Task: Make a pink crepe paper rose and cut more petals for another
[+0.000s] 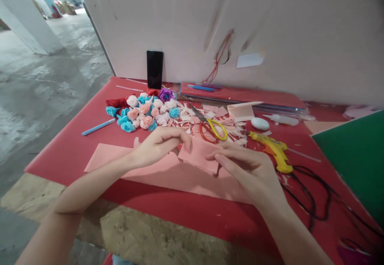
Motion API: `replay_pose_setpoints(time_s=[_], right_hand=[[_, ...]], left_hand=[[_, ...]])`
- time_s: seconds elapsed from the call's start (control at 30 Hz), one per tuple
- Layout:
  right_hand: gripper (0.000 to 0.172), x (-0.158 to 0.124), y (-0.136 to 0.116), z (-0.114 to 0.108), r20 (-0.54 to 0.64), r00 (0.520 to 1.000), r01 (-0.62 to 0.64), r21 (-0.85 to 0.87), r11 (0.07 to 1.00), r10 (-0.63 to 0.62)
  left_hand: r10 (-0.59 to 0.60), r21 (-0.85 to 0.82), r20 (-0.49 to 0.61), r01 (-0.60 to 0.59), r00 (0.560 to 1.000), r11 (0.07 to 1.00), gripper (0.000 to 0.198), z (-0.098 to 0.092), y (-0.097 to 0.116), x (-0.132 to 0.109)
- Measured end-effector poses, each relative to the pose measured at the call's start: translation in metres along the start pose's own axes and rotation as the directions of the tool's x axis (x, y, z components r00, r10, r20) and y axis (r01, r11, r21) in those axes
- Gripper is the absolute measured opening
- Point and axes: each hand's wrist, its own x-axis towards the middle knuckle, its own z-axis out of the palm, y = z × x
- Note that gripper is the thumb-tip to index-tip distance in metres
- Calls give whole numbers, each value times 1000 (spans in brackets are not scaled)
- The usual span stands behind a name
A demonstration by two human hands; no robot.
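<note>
A small folded piece of pink paper (pixel 198 153) is held up between my two hands. My left hand (pixel 162 143) pinches its upper left corner, fingers curled over the edge. On the other side, my right hand (pixel 249 167) grips the right edge between thumb and fingers. Below lies a long pink paper strip (pixel 186 179) on the red tabletop. Just beyond the held piece rest scissors (pixel 210 123) with one yellow and one red handle, on top of many pink and white paper scraps (pixel 237 131).
Paper roses (pixel 147 113) in several colours are heaped at the back left, near a blue pen (pixel 98 127). A phone (pixel 155 69) leans on the wall. At right lie a yellow glue gun (pixel 274 149), its black cord (pixel 313 201), a white oval object (pixel 259 123) and a green board (pixel 357 157).
</note>
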Motion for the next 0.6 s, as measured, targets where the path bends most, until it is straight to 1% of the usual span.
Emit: replay_pose_setpoints(time_s=[0.07,0.1,0.17,0.27,0.37,0.43,0.5,0.53,0.6], right_hand=[[16,0,2,-2,-1,999,54,-38,998,-55],[17,0,3,-2,-2,996,84,-59,995,-84],[17,0,4,-1,4,992,122,-104,987,-122],[17,1,3,3,-3,991,128,-157,979,-130],[17,1,1,6,-27,986,155,-183,971,-163],[16,2,-1,4,8,982,185,-198,963,-187],[18,3,-2,-1,73,984,171,-198,965,-160],[20,3,-3,-3,83,988,142,-191,971,-128],[22,4,-3,-5,46,998,52,-167,985,-45]], left_hand=[[-64,-66,-72,59,995,996,21,0,-2,1],[-93,-91,-88,85,992,992,22,1,-2,1],[-110,-79,-61,105,992,991,21,3,-3,1],[-79,79,-25,80,997,994,15,9,-3,2],[-43,210,-73,57,996,976,17,12,-4,3],[-23,243,-89,44,996,969,22,12,-5,4],[-18,248,-77,37,997,968,26,11,-5,4],[-22,246,-68,38,997,969,28,11,-5,5],[-37,239,-44,46,998,970,33,12,-4,4]])
